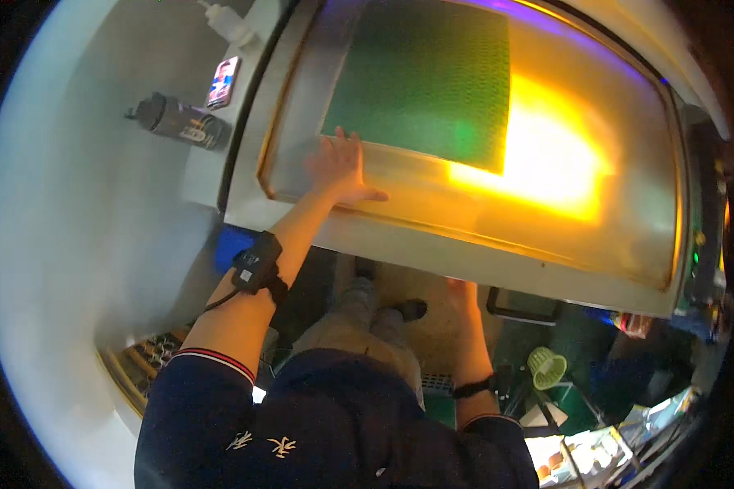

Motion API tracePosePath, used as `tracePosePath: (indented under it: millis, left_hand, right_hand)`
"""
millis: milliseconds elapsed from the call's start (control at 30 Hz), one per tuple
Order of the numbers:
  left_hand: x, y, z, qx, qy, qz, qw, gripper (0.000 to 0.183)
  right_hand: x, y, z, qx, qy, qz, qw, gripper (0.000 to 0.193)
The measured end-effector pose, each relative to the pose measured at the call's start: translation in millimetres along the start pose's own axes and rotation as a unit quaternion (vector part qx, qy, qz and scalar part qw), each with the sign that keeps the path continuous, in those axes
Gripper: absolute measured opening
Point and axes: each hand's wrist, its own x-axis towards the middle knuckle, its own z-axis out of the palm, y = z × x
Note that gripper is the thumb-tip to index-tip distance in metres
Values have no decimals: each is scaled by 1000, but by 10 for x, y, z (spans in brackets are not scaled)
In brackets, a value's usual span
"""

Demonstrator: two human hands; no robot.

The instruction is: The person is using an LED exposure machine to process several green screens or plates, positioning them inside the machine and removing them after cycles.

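Note:
A large green panel (420, 81) with fine rows of marks lies on the pale bed (595, 236) of a lit machine. My left hand (340, 169) rests at the panel's near left corner, fingers spread and open, and its fingertips reach the panel's edge. The thumb points right over the bed. Below the machine's front edge is my right hand (462, 289). Its fingers are hidden under that edge, so I cannot tell what they touch or hold.
Strong yellow light (550, 159) glares beside the panel. Left of the machine are a dark bottle (179, 121), a phone (223, 81) with its screen lit, and a white squeeze bottle (228, 24). A light green basket (546, 368) stands low at the right.

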Motion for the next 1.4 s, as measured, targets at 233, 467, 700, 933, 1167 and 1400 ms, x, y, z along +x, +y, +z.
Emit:
tracePosePath:
  millis: [233,467,700,933,1167,1400]
  left_hand:
    - [125,-63,236,-3,42,-4,999,153]
    - [-19,-111,101,-16,39,8,999,153]
    - [-70,-122,-94,-28,10,4,1000,150]
    - [-158,-91,-68,-43,40,22,998,148]
    - [-80,-62,5,-36,74,15,996,146]
    - [-316,-24,-55,-82,65,4,995,138]
  right_hand:
    - [807,446,787,-44,-1,54,998,43]
    - [108,247,1068,0,35,97,995,38]
    - [-204,-144,277,-113,33,114,987,30]
    - [-2655,305,-127,380,47,429,818,32]
    - [-4318,-326,-750,393,236,492,740,40]
    - [-3898,-47,-1696,199,375,383,820,39]
